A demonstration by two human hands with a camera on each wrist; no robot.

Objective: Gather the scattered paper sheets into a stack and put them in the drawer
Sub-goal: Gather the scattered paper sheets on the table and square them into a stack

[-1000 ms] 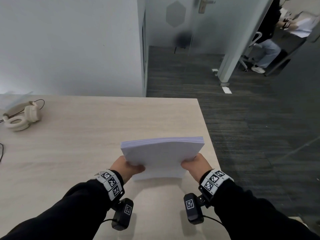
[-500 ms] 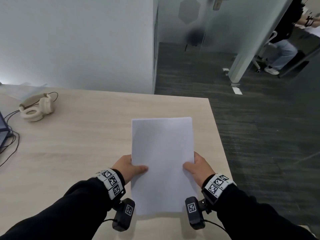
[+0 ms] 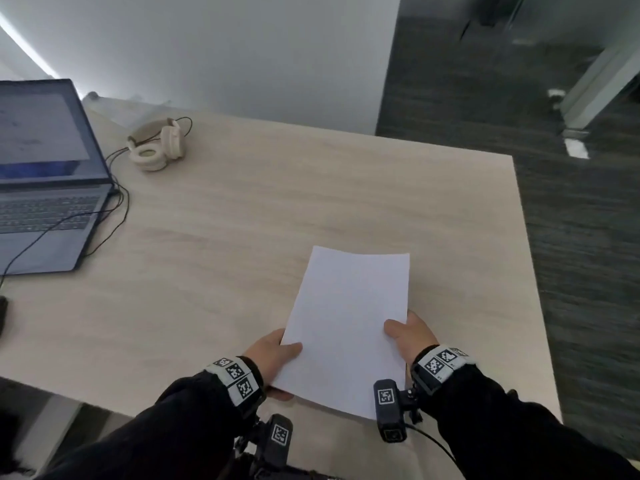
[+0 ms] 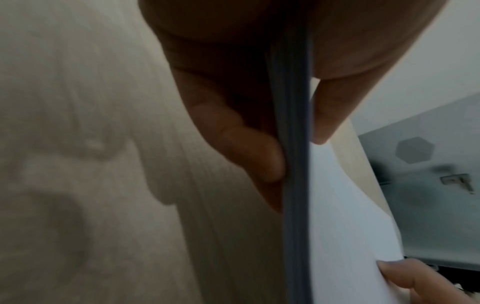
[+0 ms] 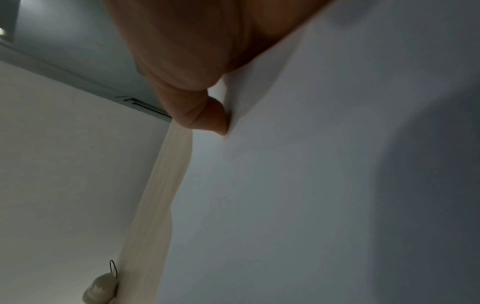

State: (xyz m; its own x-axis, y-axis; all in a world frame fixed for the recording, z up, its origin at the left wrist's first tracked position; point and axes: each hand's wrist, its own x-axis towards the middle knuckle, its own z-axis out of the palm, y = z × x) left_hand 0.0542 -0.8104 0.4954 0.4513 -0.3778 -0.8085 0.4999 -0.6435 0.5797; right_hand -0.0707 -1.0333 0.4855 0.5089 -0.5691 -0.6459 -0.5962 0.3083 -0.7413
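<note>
Pale wooden desk point(image 3: 242, 209) beside grey carpet; a paper stack point(image 3: 346, 327) is held above its near right corner, left hand point(image 3: 270, 355) and right hand point(image 3: 412, 337) each pinching a side edge; laptop point(image 3: 45, 174) and headphones point(image 3: 156, 145) far left.

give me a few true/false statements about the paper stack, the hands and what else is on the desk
1. Both hands hold the paper stack. True: the left hand and right hand grip its near end from either side.
2. The stack lies inside a drawer. False: no drawer is in view; it is held over the desk.
3. The laptop is closed. False: it is open, screen lit.
4. Cream headphones lie on the desk, right of the laptop. True.
5. Loose sheets lie scattered round the stack. False: none show near it.
</note>
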